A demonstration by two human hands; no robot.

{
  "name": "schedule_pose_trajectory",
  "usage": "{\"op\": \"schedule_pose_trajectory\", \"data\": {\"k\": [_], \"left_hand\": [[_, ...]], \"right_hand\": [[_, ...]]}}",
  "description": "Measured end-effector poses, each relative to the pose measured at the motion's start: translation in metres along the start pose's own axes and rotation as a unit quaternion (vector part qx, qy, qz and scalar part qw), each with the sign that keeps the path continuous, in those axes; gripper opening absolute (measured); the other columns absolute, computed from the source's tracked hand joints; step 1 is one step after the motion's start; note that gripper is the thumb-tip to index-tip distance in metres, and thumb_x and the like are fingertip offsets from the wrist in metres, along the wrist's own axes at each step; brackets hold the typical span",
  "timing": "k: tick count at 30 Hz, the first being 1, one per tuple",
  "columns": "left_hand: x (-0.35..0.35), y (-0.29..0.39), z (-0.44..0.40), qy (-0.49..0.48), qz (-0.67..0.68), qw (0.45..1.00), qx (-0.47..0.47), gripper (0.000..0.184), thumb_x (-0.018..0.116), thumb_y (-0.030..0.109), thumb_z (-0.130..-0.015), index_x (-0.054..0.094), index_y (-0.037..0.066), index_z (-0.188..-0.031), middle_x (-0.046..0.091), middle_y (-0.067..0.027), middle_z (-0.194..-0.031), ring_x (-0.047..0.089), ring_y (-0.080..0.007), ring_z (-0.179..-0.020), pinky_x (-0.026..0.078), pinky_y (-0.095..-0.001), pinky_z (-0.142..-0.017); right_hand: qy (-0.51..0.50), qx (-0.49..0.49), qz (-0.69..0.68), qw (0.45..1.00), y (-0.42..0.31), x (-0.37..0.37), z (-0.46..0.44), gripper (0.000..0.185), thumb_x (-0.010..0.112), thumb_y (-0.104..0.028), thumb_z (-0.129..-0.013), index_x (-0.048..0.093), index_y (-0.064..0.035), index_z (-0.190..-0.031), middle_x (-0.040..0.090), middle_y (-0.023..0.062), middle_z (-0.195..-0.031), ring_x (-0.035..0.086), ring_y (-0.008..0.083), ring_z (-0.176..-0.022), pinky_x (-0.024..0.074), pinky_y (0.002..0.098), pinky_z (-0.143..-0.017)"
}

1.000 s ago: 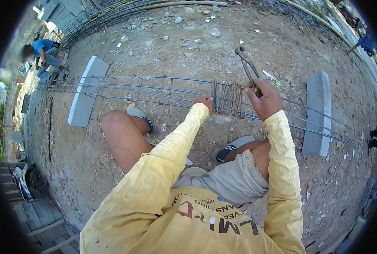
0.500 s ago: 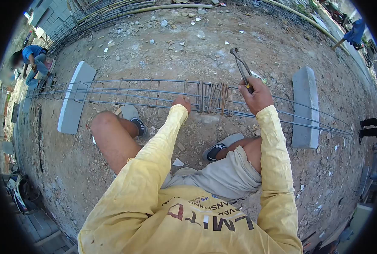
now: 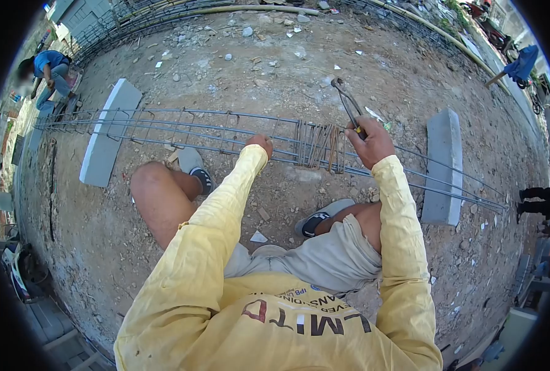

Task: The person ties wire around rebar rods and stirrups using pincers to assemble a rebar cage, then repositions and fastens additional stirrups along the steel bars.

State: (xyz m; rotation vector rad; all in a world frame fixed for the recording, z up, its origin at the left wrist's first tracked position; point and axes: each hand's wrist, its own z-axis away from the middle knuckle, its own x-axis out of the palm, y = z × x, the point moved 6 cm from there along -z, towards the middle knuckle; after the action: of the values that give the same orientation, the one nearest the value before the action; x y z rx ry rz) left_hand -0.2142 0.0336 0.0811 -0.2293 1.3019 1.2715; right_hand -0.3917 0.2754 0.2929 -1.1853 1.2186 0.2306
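Note:
A long rebar cage (image 3: 194,127) of steel bars and square stirrups spans left to right in front of me. My left hand (image 3: 260,145) is closed at its near side, beside a stirrup; the fingers hide the exact grip point. Pincers (image 3: 344,96) with a dark, open-jawed head point up and away from my right hand (image 3: 372,143), which is wrapped around their handles. Between my hands, several loose stirrups (image 3: 315,145) hang bunched on the bars, some of them rusty brown. My right hand is just right of this bunch, over the far bars.
Concrete blocks support the cage, one at left (image 3: 105,142) and one at right (image 3: 443,167). A person in blue (image 3: 51,65) bends near the far left end. Dark-clothed legs (image 3: 537,195) stand at right. Stony dirt (image 3: 275,68) surrounds my feet; a bamboo pole (image 3: 269,8) lies behind.
My left hand has shifted slightly left, away from the bunched stirrups. My right hand still grips the pincers, their head tilted a bit further left. The view has rotated slightly.

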Motion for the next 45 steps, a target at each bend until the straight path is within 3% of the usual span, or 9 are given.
{"op": "schedule_pose_trajectory", "data": {"k": [9, 13, 19, 22, 32, 36, 39, 43, 45], "left_hand": [[0.008, 0.012, 0.008, -0.023, 0.031, 0.999, 0.006, 0.03, 0.06, 0.027, -0.086, 0.069, 0.008, -0.107, 0.067, -0.019, -0.11, 0.063, -0.0361, -0.106, 0.049, -0.0431, -0.094], [0.005, 0.02, 0.013, 0.03, 0.056, 0.998, 0.021, 0.032, 0.062, 0.027, -0.086, 0.068, 0.006, -0.11, 0.067, -0.0195, -0.109, 0.063, -0.0359, -0.105, 0.049, -0.0418, -0.093], [0.039, 0.066, 0.017, 0.02, 0.18, 0.978, 0.107, 0.038, 0.062, 0.029, -0.088, 0.066, -0.002, -0.109, 0.069, -0.0215, -0.1, 0.068, -0.0272, -0.093, 0.052, -0.0379, -0.082], [0.062, 0.075, -0.002, -0.07, 0.133, 0.988, 0.033, 0.04, 0.06, 0.031, -0.089, 0.066, -0.003, -0.11, 0.069, -0.0228, -0.098, 0.068, -0.0288, -0.093, 0.052, -0.0391, -0.081], [0.079, 0.112, -0.008, -0.087, 0.053, 0.992, 0.071, 0.039, 0.054, 0.034, -0.09, 0.067, 0.005, -0.111, 0.063, -0.0224, -0.116, 0.058, -0.0395, -0.112, 0.045, -0.0434, -0.098], [0.083, 0.108, -0.013, -0.102, 0.089, 0.989, 0.066, 0.033, 0.053, 0.036, -0.094, 0.067, 0.008, -0.104, 0.071, -0.0123, -0.091, 0.069, -0.0238, -0.082, 0.052, -0.038, -0.069], [0.103, 0.091, -0.023, -0.233, 0.266, 0.935, -0.021, 0.03, 0.048, 0.036, -0.098, 0.065, 0.012, -0.105, 0.072, -0.0046, -0.094, 0.068, -0.0147, -0.077, 0.047, -0.0288, -0.057], [0.087, 0.105, -0.005, -0.31, 0.393, 0.861, -0.092, 0.031, 0.053, 0.04, -0.097, 0.064, 0.011, -0.103, 0.071, -0.001, -0.087, 0.064, -0.0103, -0.068, 0.04, -0.0223, -0.051], [0.087, 0.109, -0.007, -0.31, 0.333, 0.887, -0.086, 0.03, 0.059, 0.04, -0.094, 0.065, 0.011, -0.099, 0.07, -0.0015, -0.083, 0.064, -0.0101, -0.066, 0.039, -0.0224, -0.05]], "right_hand": [[0.015, -0.053, 0.056, 0.997, -0.003, 0.013, 0.0, 0.026, 0.068, -0.025, -0.085, 0.063, -0.0063, -0.103, 0.064, 0.0147, -0.091, 0.06, 0.0346, -0.092, 0.0471, 0.0421, -0.082], [0.004, -0.017, 0.056, 0.998, 0.003, 0.008, 0.002, 0.028, 0.066, -0.031, -0.085, 0.065, -0.0119, -0.105, 0.064, 0.0139, -0.099, 0.061, 0.0354, -0.096, 0.0478, 0.0449, -0.084], [0.057, 0.021, -0.002, 0.998, 0.012, -0.01, 0.001, 0.022, 0.068, -0.023, -0.084, 0.065, -0.0078, -0.1, 0.063, 0.0141, -0.089, 0.061, 0.0322, -0.086, 0.0477, 0.0407, -0.078], [0.065, 0.025, -0.002, 0.998, 0.008, -0.015, 0.002, 0.02, 0.069, -0.021, -0.085, 0.064, -0.0061, -0.098, 0.063, 0.0141, -0.087, 0.061, 0.0314, -0.084, 0.0477, 0.039, -0.076], [0.049, 0.026, 0.001, 0.998, 0.022, -0.023, 0.004, 0.025, 0.067, -0.031, -0.085, 0.065, -0.0126, -0.103, 0.063, 0.0116, -0.094, 0.061, 0.0323, -0.096, 0.0476, 0.0431, -0.084], [0.101, -0.01, -0.025, 0.994, 0.02, -0.035, 0.009, 0.02, 0.068, -0.024, -0.086, 0.064, -0.0072, -0.096, 0.061, 0.0118, -0.085, 0.06, 0.0292, -0.081, 0.0468, 0.0383, -0.072], [0.131, -0.019, -0.026, 0.991, 0.024, -0.041, 0.01, 0.02, 0.068, -0.024, -0.086, 0.064, -0.0072, -0.097, 0.061, 0.0121, -0.085, 0.06, 0.0289, -0.079, 0.0467, 0.0382, -0.072], [0.087, 0.042, -0.038, 0.995, 0.032, -0.046, 0.008, 0.024, 0.068, -0.028, -0.084, 0.065, -0.0107, -0.101, 0.064, 0.0119, -0.096, 0.062, 0.0322, -0.093, 0.0484, 0.0416, -0.081], [0.096, 0.036, -0.042, 0.994, 0.035, -0.048, 0.009, 0.024, 0.068, -0.027, -0.084, 0.065, -0.0104, -0.101, 0.064, 0.012, -0.096, 0.062, 0.0321, -0.092, 0.0485, 0.0413, -0.081]]}}
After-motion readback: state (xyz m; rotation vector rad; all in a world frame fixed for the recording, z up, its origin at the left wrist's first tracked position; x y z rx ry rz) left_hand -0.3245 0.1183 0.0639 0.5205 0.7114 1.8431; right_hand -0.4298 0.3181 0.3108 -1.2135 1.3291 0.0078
